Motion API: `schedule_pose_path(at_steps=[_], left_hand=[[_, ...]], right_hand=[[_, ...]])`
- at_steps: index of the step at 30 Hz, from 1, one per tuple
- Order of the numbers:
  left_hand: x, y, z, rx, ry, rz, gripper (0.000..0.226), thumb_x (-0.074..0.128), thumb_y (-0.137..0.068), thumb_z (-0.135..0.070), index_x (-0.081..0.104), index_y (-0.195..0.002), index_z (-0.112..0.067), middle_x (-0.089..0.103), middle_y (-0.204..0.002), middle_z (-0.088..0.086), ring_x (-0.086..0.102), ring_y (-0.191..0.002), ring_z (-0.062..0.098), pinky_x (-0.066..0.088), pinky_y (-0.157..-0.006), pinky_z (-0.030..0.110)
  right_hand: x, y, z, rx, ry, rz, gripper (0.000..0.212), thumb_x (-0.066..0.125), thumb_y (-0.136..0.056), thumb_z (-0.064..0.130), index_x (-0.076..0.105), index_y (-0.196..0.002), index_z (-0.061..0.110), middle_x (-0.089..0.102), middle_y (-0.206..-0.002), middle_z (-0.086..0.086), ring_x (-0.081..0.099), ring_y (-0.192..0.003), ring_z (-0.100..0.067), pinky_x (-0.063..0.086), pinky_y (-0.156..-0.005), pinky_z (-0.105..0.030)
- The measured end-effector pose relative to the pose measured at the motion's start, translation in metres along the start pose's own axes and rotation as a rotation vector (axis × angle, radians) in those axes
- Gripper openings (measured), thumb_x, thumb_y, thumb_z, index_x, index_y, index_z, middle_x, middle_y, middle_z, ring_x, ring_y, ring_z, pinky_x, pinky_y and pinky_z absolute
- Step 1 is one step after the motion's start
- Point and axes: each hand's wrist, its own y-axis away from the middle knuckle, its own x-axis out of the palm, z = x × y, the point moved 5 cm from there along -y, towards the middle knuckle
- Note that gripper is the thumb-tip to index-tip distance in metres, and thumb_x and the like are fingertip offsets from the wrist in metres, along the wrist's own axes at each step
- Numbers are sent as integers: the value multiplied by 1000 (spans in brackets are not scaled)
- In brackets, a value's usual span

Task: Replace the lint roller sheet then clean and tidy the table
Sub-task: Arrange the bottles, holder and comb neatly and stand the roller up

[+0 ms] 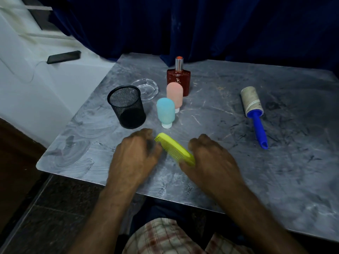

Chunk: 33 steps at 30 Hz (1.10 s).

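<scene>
A lint roller [252,101] lies at the right of the grey marble table [275,171]; its sheet looks dirty and its blue handle [259,129] points toward me. It is well away from both hands. A yellow comb [174,149] lies slanted near the table's front, between my hands. My right hand [211,158] closes on the comb's near end, thumb below and fingers above. My left hand [135,153] is curled against the comb's far end and teeth; the blur hides whether it grips.
Behind the comb stand a black mesh cup [126,107], a glass dish [146,88], a blue bottle [166,111], a pink bottle [175,95] and a red perfume bottle [178,79]. A phone [64,56] lies on the white ledge at left. A dark curtain hangs behind.
</scene>
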Motion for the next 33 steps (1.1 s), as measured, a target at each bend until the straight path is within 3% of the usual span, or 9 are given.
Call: schedule_pose_path(at_steps=[2, 7, 12, 15, 17, 22, 25, 28, 33], left_hand=[[5, 0, -6, 2, -17, 11, 47, 62, -87, -53, 70, -127, -30, 77, -120, -2, 74, -106, 28, 60, -88, 43], [17, -4, -7, -51, 152, 47, 37, 78, -91, -43, 70, -127, -36, 71, -121, -11, 69, -102, 11, 60, -92, 41], [25, 11, -27, -14, 506, 90, 39, 79, -95, -29, 68, -131, -39, 72, -123, -16, 71, -90, 8, 62, -83, 33], [29, 31, -46, 38, 662, 34, 44, 73, -91, -30, 65, -132, -44, 72, -108, -11, 72, -95, 10, 56, -72, 15], [37, 40, -59, 105, 663, 48, 47, 72, -90, -25, 64, -133, -43, 70, -109, -13, 71, -102, 9, 55, -71, 13], [55, 35, -91, 403, 287, 61, 57, 70, -94, -25, 54, -149, -25, 53, -145, -11, 53, -132, 10, 48, -108, 23], [65, 20, -94, 433, 74, 113, 62, 66, -97, -35, 49, -155, -19, 45, -158, -3, 43, -142, 16, 38, -114, 23], [75, 10, -87, 414, -53, 183, 70, 60, -101, -46, 42, -160, -15, 39, -166, 1, 33, -151, 19, 31, -122, 26], [81, 9, -80, 387, -114, 191, 76, 58, -100, -51, 40, -162, -11, 37, -170, 5, 33, -154, 22, 31, -125, 31]], right_hand=[[3, 4, 4, 20, 0, 13, 46, 59, -90, 55, 53, -120, 20, 53, -126, -3, 60, -114, -27, 49, -91, -36], [5, 7, -6, 138, -181, 65, 44, 68, -86, 54, 52, -111, 21, 60, -115, 0, 64, -106, -26, 47, -81, -34], [4, 17, -29, 154, -562, 120, 24, 79, -83, 29, 58, -88, 18, 67, -74, 2, 63, -71, -17, 53, -69, -41], [-10, 9, -57, 197, -918, 30, 19, 77, -90, 10, 61, -82, 12, 62, -64, -1, 56, -52, -15, 47, -47, -32], [-23, -10, -73, 216, -1027, -40, 13, 70, -95, 4, 63, -86, 9, 63, -60, 1, 56, -46, -12, 47, -38, -28], [-28, -87, -98, 269, -963, -107, 4, 66, -97, 4, 63, -98, 5, 67, -67, -10, 64, -50, -22, 60, -57, -42], [-12, -126, -100, 360, -847, -36, 25, 64, -97, 4, 51, -118, 8, 69, -70, -14, 71, -54, -28, 65, -66, -55], [-3, -148, -100, 391, -747, 5, 39, 58, -94, 2, 42, -127, 13, 73, -74, -16, 75, -53, -28, 66, -60, -51], [0, -160, -94, 347, -549, -11, 48, 50, -86, 5, 49, -130, 26, 74, -59, -7, 74, -46, -23, 65, -51, -37]])
